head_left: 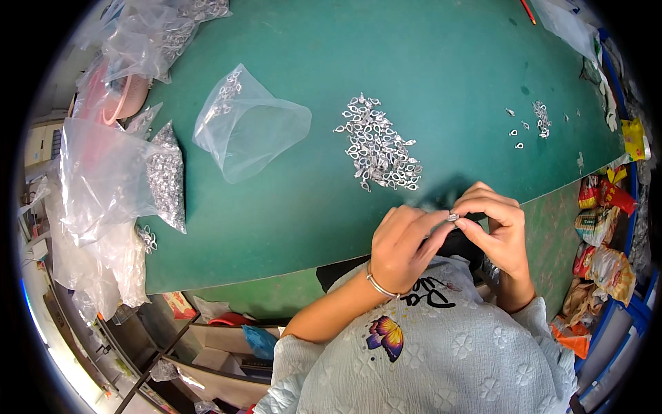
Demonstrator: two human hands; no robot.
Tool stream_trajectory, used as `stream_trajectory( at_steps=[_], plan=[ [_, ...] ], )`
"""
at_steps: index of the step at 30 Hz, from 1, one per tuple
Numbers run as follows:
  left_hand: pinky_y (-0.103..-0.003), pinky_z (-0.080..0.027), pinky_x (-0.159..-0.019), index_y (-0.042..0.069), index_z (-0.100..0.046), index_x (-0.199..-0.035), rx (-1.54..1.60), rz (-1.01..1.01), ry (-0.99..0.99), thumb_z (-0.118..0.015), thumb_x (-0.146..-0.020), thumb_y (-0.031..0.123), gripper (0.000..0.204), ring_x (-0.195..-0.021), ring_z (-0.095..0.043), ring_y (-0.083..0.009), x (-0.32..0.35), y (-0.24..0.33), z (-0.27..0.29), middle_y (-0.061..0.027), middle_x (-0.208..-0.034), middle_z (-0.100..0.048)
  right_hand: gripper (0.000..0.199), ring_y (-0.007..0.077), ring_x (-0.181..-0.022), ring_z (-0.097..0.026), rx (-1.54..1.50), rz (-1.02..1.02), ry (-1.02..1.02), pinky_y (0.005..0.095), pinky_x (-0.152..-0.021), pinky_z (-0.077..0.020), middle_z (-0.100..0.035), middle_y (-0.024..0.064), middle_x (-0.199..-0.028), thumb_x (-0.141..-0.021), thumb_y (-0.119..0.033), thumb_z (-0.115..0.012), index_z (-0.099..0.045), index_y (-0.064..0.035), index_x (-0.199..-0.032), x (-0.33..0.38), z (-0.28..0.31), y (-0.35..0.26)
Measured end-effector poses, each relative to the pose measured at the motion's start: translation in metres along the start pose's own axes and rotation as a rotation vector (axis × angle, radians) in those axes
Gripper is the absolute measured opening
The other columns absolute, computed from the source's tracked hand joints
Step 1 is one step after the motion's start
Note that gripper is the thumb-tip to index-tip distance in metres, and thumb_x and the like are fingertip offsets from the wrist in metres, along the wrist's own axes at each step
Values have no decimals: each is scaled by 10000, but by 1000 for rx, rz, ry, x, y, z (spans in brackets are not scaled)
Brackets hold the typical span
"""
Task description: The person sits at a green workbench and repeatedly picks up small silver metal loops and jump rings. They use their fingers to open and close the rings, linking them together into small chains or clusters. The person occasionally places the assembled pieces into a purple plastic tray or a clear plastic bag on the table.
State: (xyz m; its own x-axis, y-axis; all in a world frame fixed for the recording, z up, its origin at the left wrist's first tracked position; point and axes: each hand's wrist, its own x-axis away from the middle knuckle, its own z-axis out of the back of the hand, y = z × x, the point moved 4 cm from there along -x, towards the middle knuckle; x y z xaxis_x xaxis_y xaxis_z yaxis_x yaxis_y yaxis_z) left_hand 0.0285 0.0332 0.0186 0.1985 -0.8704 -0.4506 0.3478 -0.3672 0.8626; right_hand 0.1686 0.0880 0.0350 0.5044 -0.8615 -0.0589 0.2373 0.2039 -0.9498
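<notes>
My left hand (407, 241) and my right hand (498, 224) meet just past the table's near edge. Between their fingertips they pinch a small silver metal piece (452, 217), mostly covered by the fingers. Both hands are closed on it. Ahead of them on the green table (289, 214) lies a loose pile of silver metal pieces with teardrop-shaped loops (381, 148). A smaller cluster of similar silver pieces (542, 119) lies farther right, with a few single ones scattered around it.
A clear plastic bag (255, 131) with a few silver pieces lies left of the pile. At the left edge are a bag packed with silver parts (167, 176), more clear bags and a pink basket (127, 100). Colourful packets (607, 217) stand beyond the table's right side.
</notes>
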Motion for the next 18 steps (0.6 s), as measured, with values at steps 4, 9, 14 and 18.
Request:
stream_trajectory(
  at_steps=[4, 9, 14, 18],
  plan=[
    [-187, -271, -419, 16, -643, -862, 158, 220, -33, -711, -650, -48, 231, -493, -373, -45, 1, 0, 5, -39, -724, -583, 109, 204, -687, -551, -2, 91, 18, 296, -622, -432, -620, 97, -745, -681, 33, -661, -629, 30, -786, -1, -1, -6],
    [-182, -274, -408, 18, -648, -864, 216, 267, -50, -697, -672, -46, 208, -484, -378, -36, 2, -1, 7, -50, -789, -618, 130, 228, -700, -543, 69, 185, 10, 305, -626, -429, -615, 105, -751, -666, 23, -671, -630, 31, -789, -2, -2, -13],
    [-170, -236, -396, 20, -655, -845, 242, 280, -58, -679, -668, -72, 201, -455, -329, -9, 0, 1, 7, -56, -847, -642, 130, 231, -702, -541, 81, 189, 20, 308, -632, -428, -613, 104, -752, -662, 20, -671, -629, 30, -785, -2, -2, -14],
    [-167, -273, -436, -5, -624, -855, 379, 474, -142, -655, -692, -74, 179, -497, -373, -24, 5, -6, 6, -42, -732, -590, 115, 228, -697, -538, 7, 127, 18, 310, -643, -424, -608, 98, -739, -677, 19, -664, -620, 29, -783, -1, -5, -13]
  ],
)
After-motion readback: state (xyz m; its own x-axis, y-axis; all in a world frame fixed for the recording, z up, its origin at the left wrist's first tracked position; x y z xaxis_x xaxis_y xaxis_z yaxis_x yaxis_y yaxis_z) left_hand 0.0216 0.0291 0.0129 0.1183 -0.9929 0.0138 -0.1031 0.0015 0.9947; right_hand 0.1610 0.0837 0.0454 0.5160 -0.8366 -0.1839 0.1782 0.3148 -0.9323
